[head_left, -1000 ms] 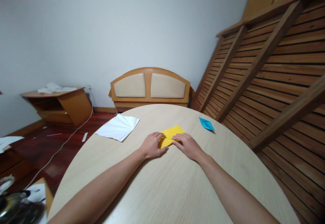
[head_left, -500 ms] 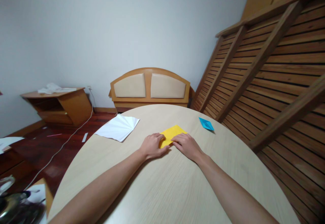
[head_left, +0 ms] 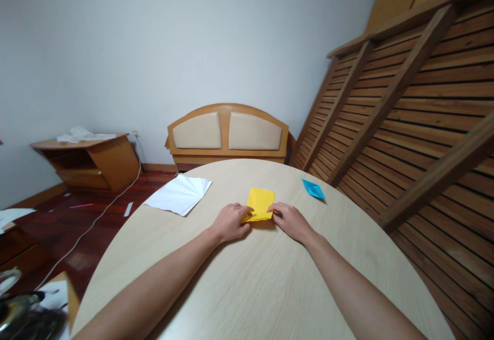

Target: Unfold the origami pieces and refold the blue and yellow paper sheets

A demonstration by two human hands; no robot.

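Observation:
A folded yellow paper (head_left: 261, 202) lies on the round light-wood table (head_left: 254, 288), its long side pointing away from me. My left hand (head_left: 229, 222) pinches its near left corner. My right hand (head_left: 290, 220) holds its near right corner with the fingertips. Both forearms rest across the tabletop.
A creased white sheet (head_left: 179, 194) lies at the table's far left. A small blue folded paper (head_left: 313, 188) sits at the far right. Beyond the table stand a padded wooden headboard (head_left: 228, 133), a low wooden stand (head_left: 89, 159) and a leaning slatted wooden frame (head_left: 417, 103).
The yellow paper has turned from a slanted position to lie straight, long side away from me. Both hands shifted with it and now grip its near corners.

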